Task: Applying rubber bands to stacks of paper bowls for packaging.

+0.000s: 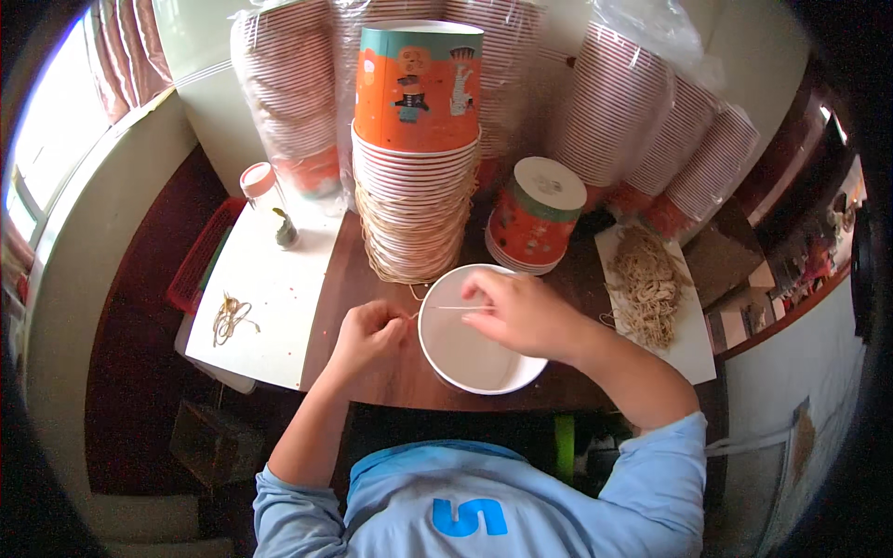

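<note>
An open white paper bucket (479, 349) stands at the table's front edge, its mouth facing me. Beside its left rim, the fingers of my left hand (367, 339) are pinched on a thin tan cord (415, 316). My right hand (526, 314) is over the mouth, thumb and fingers curled on a pale, taut strand (460, 308) that crosses the opening toward the left rim. Whether strand and cord are one piece, I cannot tell. Just behind rises a tall stack of nested paper buckets (414, 195), upside down, with cord loops around its lower part.
A shorter stack of orange buckets (535, 219) stands right of the tall one. Heaped cords (646, 288) lie on a white board at right. At left are a small cord bundle (231, 319) and a pink-lidded jar (260, 181). Plastic-wrapped bucket stacks (614, 102) line the back.
</note>
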A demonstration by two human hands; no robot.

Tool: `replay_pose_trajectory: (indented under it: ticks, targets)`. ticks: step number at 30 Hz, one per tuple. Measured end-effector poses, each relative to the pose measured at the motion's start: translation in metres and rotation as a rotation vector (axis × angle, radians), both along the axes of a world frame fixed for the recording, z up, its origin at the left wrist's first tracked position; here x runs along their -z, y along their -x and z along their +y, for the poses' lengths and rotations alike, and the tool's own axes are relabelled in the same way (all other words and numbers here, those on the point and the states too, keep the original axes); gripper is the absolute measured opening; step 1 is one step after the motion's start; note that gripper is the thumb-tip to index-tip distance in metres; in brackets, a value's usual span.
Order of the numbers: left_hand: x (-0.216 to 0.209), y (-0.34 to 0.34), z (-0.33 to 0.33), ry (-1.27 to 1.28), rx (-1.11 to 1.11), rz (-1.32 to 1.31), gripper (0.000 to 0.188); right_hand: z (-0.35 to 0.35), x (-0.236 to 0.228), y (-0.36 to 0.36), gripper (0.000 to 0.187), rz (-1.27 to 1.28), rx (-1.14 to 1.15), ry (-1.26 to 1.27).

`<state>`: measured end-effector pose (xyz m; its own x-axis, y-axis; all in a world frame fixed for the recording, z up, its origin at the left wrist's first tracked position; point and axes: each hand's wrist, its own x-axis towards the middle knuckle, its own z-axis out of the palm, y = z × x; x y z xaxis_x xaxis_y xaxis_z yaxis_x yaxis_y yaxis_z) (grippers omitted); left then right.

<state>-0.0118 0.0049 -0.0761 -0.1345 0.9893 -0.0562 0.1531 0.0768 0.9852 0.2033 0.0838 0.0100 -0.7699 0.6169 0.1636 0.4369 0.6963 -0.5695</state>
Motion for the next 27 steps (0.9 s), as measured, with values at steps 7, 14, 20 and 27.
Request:
replay_pose_trajectory:
  ticks: [7, 14, 20, 27]
  targets:
    - [0.016, -0.003, -0.049, 0.202, 0.132, -0.949, 0.008, -0.081, -0.017, -0.051, 0.024, -0.061, -0.370, 0.303]
    - [0.027, -0.033, -0.057, 0.029, 0.178, -0.824, 0.009, -0.082, 0.048, -0.033, 0.028, 0.049, -0.118, 0.186]
    - [0.028, -0.051, -0.052, -0.026, 0.177, -0.865, 0.010, -0.086, 0.104, -0.020, 0.022, 0.117, -0.063, 0.499]
    - [0.034, -0.054, -0.061, -0.156, 0.089, -0.366, 0.006, -0.083, 0.095, -0.022, 0.010, 0.251, -0.024, 0.235]
